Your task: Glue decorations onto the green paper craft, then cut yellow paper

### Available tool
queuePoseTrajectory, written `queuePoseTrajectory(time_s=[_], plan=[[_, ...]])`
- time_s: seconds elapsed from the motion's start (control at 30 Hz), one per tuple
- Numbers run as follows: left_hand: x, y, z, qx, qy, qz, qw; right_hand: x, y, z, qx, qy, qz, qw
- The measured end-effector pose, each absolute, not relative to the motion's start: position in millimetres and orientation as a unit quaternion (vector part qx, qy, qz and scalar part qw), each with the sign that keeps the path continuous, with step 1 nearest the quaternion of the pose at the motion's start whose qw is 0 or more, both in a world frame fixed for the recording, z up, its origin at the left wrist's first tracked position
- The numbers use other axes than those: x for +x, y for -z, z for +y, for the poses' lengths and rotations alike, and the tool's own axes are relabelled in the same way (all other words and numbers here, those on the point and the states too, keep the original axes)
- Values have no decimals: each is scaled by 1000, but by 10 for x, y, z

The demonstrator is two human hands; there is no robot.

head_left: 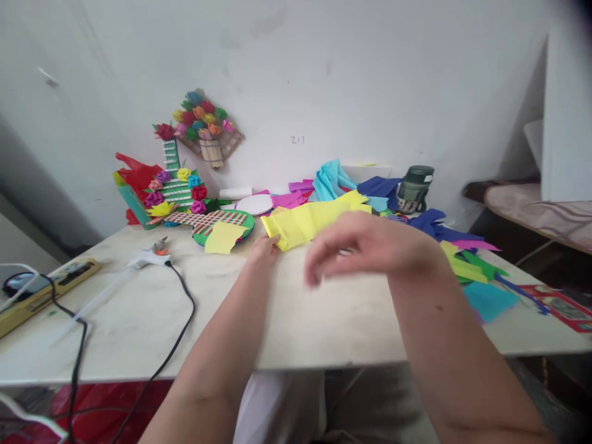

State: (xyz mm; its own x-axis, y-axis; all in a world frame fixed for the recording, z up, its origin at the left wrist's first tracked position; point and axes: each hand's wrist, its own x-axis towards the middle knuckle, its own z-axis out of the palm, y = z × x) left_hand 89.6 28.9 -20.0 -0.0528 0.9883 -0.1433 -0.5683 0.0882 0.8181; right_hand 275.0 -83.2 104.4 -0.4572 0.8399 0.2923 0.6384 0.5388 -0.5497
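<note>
A long folded strip of yellow crepe paper (303,225) lies across the far middle of the table. My left hand (267,244) grips its near left corner, fingers closed on the edge. Blurred by motion, my right hand (374,243) hovers in front of the strip's right part. Its fingers are bent downward, with a gap between them and the thumb, and nothing shows in them. Part of the strip is hidden behind this hand. Left of my left hand, a small yellow paper square (225,237) rests on a green guitar-shaped craft piece (247,223).
A glue gun (150,258) with a black cord and a yellow power strip (69,283) lie left. Paper-flower crafts (178,188) stand at the wall. Crepe paper scraps (335,179) are heaped behind, near a dark green bottle (415,188). Blue paper (491,300) lies right.
</note>
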Motion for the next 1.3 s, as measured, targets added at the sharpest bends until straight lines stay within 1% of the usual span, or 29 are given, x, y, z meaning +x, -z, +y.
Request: queuePoseTrajectory(time_s=[0.03,0.07,0.17,0.23,0.3,0.4,0.47,0.57,0.67,0.8,0.9,0.93,1.03,1.1,1.17,1.3], plan=[[887,191,282,276,-612,388,631,2832,-1038,-832,-454,-181,-839,238],[882,182,277,278,-611,394,629,2896,-1021,-790,-499,-157,-829,199],[880,172,270,291,-607,407,617,3003,-851,-497,-693,-32,-719,45],[879,175,270,303,-605,408,613,3045,-654,-286,-724,-27,-689,-28],[878,179,267,309,-604,408,611,3081,-461,-152,-729,-37,-681,-61],[875,191,265,319,-601,410,607,3108,-304,-107,-728,-16,-684,-48],[872,203,271,329,-596,414,604,3102,-294,-130,-720,4,-693,-42],[869,216,287,340,-597,416,596,3084,-347,-160,-713,15,-699,-53],[868,215,292,340,-608,411,588,3098,-429,-177,-724,-3,-686,-73],[868,206,289,324,-623,401,588,3173,-618,-275,-728,-10,-681,-74],[870,197,289,313,-629,388,597,3239,-799,-417,-725,-80,-677,-96],[872,189,287,309,-630,386,598,3258,-852,-463,-720,-106,-680,-88],[882,153,270,296,-634,391,598,3297,-951,-546,-694,-184,-697,-6],[885,127,254,283,-641,388,598,3301,-966,-538,-671,-198,-713,32],[883,112,247,270,-653,383,595,3286,-960,-494,-671,-171,-721,31],[870,135,278,260,-672,381,579,3249,-981,-426,-732,-68,-676,-48]])
